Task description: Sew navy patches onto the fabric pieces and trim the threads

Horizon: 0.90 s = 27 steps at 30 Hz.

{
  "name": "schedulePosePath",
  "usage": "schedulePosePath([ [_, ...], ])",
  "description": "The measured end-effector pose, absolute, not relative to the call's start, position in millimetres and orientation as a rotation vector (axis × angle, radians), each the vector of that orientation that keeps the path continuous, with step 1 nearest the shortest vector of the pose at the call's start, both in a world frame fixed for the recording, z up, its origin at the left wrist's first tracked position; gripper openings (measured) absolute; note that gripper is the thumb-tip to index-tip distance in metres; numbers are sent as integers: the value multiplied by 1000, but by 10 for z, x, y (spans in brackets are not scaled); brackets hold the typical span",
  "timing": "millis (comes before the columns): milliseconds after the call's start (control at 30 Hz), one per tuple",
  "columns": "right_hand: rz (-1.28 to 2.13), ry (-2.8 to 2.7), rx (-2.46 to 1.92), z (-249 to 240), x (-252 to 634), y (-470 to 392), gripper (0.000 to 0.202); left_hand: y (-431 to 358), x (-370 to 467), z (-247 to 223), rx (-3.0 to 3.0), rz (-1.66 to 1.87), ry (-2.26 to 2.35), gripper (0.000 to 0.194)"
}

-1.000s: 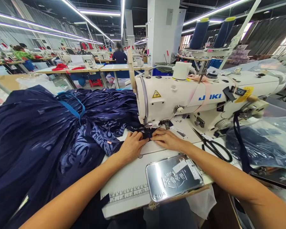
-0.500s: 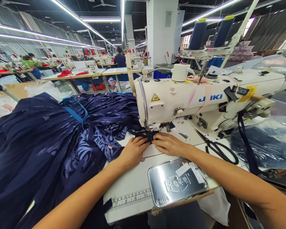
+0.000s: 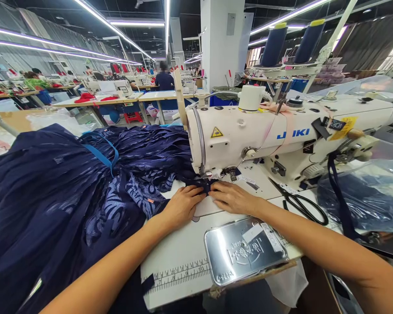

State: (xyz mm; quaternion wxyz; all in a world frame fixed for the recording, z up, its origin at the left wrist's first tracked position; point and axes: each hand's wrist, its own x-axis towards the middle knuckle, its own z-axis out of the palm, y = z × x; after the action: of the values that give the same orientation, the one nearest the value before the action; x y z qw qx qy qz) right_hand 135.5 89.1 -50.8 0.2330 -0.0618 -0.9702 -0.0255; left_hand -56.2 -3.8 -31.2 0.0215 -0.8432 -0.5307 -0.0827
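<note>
Through the head camera I see both hands at the front of the white sewing machine (image 3: 229, 131), close under its needle end. The left hand (image 3: 180, 204) lies palm down with its fingers close together, their tips on a strip of navy cloth (image 3: 207, 187). The right hand (image 3: 234, 197) comes in from the other side, its fingers bunched at that cloth too; the two sets of fingertips nearly meet. I cannot tell whether either hand pinches the cloth or only presses it, since the undersides are hidden. The strip sits on the machine bed between the hands, just in front of the needle area.

To the left I have a large heap of navy garments (image 3: 46, 174), gathered by a blue strap (image 3: 96, 155), with pale blue patterning on the part nearest the left hand. A shiny metal tin (image 3: 245, 253) rests at the near edge of the white counter (image 3: 170, 248), beside a printed ruler scale (image 3: 183, 274). Past the right forearm I see black-handled scissors (image 3: 304, 207), then a clear plastic bag (image 3: 367, 200) with dark contents. Two navy thread cones (image 3: 273, 46) stand above the machine.
</note>
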Motion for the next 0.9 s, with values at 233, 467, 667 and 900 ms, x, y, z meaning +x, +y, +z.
schedulePosePath([
  [233,-138,-2667,-198,-530,1308,918,23,47,-612,-325,-2620,-259,-1675,49],
  [467,-18,-2723,-297,-485,1322,979,23,149,-654,-300,-2624,-303,-1716,49],
  [667,264,-2718,-565,-417,1259,1048,16,271,-716,-318,-2617,-347,-1702,49],
  [900,454,-2439,-869,-495,986,1202,28,199,-628,-368,-2406,-400,-1647,28],
])
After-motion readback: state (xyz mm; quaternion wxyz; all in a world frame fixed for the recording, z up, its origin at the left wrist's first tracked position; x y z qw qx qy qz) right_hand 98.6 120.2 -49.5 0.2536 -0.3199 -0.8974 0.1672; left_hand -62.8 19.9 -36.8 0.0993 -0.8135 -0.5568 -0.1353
